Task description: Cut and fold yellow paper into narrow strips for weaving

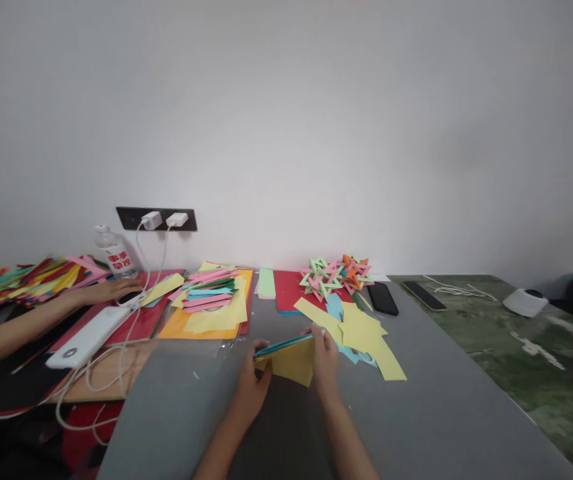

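Between my two hands is a small stack of paper (291, 360), yellow on the side toward me with blue along its upper edge. My left hand (253, 380) grips its left end, thumb in front. The right end is pinched by my right hand (325, 360). The stack is held tilted above the grey table (206, 413). Just beyond my right hand lie loose yellow paper pieces (363, 330) with blue paper (335, 307) partly under them. A white-blue looped thing (367, 359), perhaps a scissors handle, pokes out from beneath.
Folded paper star shapes (321, 277) sit on red paper (286, 287) near the wall, beside a black phone (383, 299). Folded strips (211, 293) lie on orange paper (176, 327). At left, another person's hand (116, 290) reaches near a white power bank (89, 337), cables and a bottle (117, 253).
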A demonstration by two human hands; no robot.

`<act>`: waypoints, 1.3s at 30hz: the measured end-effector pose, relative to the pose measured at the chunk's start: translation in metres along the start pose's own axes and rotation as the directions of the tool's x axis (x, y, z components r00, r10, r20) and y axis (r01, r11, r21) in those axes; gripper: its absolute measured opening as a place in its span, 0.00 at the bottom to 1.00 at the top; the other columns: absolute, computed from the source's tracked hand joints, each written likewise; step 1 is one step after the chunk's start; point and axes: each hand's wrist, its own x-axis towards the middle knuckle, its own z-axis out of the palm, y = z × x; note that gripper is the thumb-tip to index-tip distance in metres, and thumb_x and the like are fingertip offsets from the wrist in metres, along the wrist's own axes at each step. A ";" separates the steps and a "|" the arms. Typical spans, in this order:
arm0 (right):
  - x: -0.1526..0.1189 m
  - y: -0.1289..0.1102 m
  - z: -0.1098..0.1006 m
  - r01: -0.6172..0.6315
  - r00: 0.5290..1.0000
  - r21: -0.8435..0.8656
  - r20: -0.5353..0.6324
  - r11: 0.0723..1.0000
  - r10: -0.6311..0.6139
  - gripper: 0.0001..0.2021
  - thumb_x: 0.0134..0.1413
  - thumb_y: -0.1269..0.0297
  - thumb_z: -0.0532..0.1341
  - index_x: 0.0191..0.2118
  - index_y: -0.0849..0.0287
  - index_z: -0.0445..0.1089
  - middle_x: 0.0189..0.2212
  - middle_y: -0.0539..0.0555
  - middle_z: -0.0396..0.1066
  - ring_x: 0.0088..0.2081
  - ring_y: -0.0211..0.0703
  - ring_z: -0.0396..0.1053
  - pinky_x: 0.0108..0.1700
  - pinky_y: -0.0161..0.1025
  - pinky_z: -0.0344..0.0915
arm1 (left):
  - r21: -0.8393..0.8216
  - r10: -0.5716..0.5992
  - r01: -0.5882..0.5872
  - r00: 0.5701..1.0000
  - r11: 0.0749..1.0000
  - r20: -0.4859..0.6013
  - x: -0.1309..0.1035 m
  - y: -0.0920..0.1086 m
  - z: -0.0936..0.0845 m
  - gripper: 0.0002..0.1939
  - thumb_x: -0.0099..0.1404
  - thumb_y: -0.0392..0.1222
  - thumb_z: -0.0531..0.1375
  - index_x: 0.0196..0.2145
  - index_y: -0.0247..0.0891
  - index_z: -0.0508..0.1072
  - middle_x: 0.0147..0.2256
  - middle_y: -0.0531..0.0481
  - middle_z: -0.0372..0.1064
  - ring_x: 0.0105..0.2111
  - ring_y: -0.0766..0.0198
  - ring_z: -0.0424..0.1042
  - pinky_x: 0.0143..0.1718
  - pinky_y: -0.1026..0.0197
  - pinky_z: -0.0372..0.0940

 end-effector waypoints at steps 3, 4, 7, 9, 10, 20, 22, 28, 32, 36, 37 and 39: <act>0.001 -0.009 0.001 -0.049 0.999 -0.014 0.010 0.999 0.049 0.19 0.45 0.48 0.55 0.19 0.60 0.63 0.16 0.47 0.61 0.20 0.36 0.58 0.24 0.34 0.55 | -0.075 -0.020 0.022 0.999 0.997 0.030 0.002 -0.003 0.001 0.15 0.51 0.34 0.55 0.39 0.39 0.62 0.34 0.50 0.65 0.35 0.63 0.67 0.37 0.60 0.62; 0.001 -0.011 0.001 -0.031 0.999 -0.038 -0.009 0.999 0.031 0.19 0.43 0.48 0.56 0.17 0.60 0.62 0.15 0.46 0.60 0.20 0.36 0.57 0.24 0.34 0.54 | -0.096 -0.020 0.024 0.999 0.995 0.042 0.003 -0.003 0.001 0.16 0.50 0.33 0.55 0.39 0.39 0.62 0.33 0.50 0.65 0.33 0.64 0.67 0.34 0.60 0.63; 0.003 -0.016 0.001 0.037 0.999 -0.060 -0.025 0.998 -0.039 0.17 0.43 0.50 0.57 0.18 0.59 0.62 0.16 0.47 0.61 0.22 0.37 0.59 0.27 0.34 0.56 | -0.113 -0.032 0.036 0.999 0.993 0.035 0.004 -0.004 0.000 0.17 0.47 0.33 0.57 0.38 0.38 0.61 0.30 0.51 0.65 0.29 0.64 0.67 0.31 0.61 0.63; 0.003 -0.017 0.002 0.048 0.998 -0.023 0.029 0.999 -0.048 0.16 0.47 0.51 0.54 0.22 0.59 0.65 0.19 0.48 0.64 0.24 0.38 0.61 0.29 0.35 0.58 | -0.091 -0.042 0.041 0.999 0.995 -0.009 0.004 -0.007 -0.001 0.18 0.46 0.35 0.58 0.38 0.38 0.62 0.32 0.50 0.65 0.32 0.61 0.68 0.33 0.59 0.63; 0.004 -0.018 0.002 0.045 0.997 -0.016 0.070 0.999 -0.044 0.16 0.47 0.51 0.53 0.24 0.59 0.66 0.20 0.48 0.65 0.25 0.39 0.62 0.30 0.35 0.59 | -0.080 -0.048 0.045 0.998 0.996 -0.040 0.003 -0.009 -0.001 0.19 0.47 0.37 0.59 0.39 0.38 0.62 0.34 0.49 0.65 0.35 0.60 0.67 0.36 0.58 0.63; 0.008 -0.013 0.005 0.008 0.990 -0.040 0.138 0.999 -0.002 0.20 0.49 0.49 0.50 0.17 0.59 0.61 0.17 0.50 0.62 0.23 0.39 0.61 0.27 0.35 0.59 | -0.039 -0.096 0.094 0.993 0.995 -0.072 0.004 -0.026 0.001 0.14 0.57 0.46 0.54 0.39 0.38 0.62 0.38 0.47 0.64 0.41 0.59 0.64 0.42 0.57 0.59; 0.008 -0.011 0.004 0.006 0.989 -0.004 0.146 1.000 -0.006 0.21 0.50 0.49 0.50 0.16 0.59 0.60 0.16 0.50 0.62 0.22 0.38 0.61 0.28 0.35 0.60 | -0.014 -0.070 0.069 0.996 0.997 -0.055 0.005 -0.026 0.000 0.11 0.57 0.46 0.54 0.36 0.37 0.63 0.34 0.48 0.64 0.37 0.60 0.65 0.40 0.58 0.61; 0.008 -0.009 -0.008 0.047 0.926 -0.116 0.378 0.992 0.000 0.16 0.31 0.56 0.65 0.29 0.59 0.65 0.26 0.51 0.69 0.29 0.43 0.66 0.30 0.37 0.64 | -0.047 -0.106 0.107 0.994 0.993 0.020 0.009 -0.027 -0.007 0.15 0.54 0.47 0.55 0.38 0.36 0.66 0.37 0.45 0.68 0.40 0.57 0.66 0.42 0.55 0.61; 0.007 -0.001 -0.015 -0.036 0.903 -0.104 0.422 0.994 0.077 0.17 0.37 0.56 0.63 0.35 0.60 0.67 0.32 0.56 0.72 0.33 0.48 0.69 0.32 0.41 0.66 | -0.130 -0.170 0.189 0.975 0.973 0.143 0.009 -0.024 -0.013 0.17 0.54 0.50 0.55 0.38 0.36 0.69 0.36 0.44 0.70 0.38 0.55 0.68 0.38 0.55 0.64; 0.009 0.008 -0.017 -0.118 0.919 -0.041 0.373 0.992 0.125 0.19 0.38 0.55 0.62 0.37 0.62 0.67 0.33 0.58 0.72 0.33 0.50 0.70 0.31 0.43 0.67 | -0.180 -0.272 0.328 0.921 0.927 0.280 0.002 -0.013 -0.017 0.20 0.53 0.52 0.57 0.39 0.35 0.68 0.27 0.49 0.69 0.22 0.64 0.67 0.20 0.63 0.63; 0.010 0.010 -0.016 -0.148 0.916 -0.026 0.375 0.989 0.146 0.20 0.38 0.54 0.62 0.38 0.61 0.67 0.34 0.58 0.72 0.33 0.50 0.70 0.31 0.43 0.67 | -0.185 -0.288 0.349 0.912 0.918 0.291 0.000 -0.010 -0.018 0.21 0.52 0.52 0.57 0.39 0.35 0.67 0.24 0.51 0.67 0.17 0.68 0.64 0.16 0.66 0.60; 0.012 0.015 -0.013 -0.199 0.904 0.002 0.386 0.980 0.183 0.20 0.38 0.54 0.62 0.38 0.61 0.67 0.34 0.58 0.72 0.33 0.49 0.71 0.32 0.44 0.67 | -0.200 -0.308 0.372 0.907 0.907 0.288 -0.002 -0.006 -0.022 0.21 0.52 0.54 0.56 0.38 0.34 0.67 0.20 0.55 0.63 0.12 0.73 0.56 0.11 0.69 0.53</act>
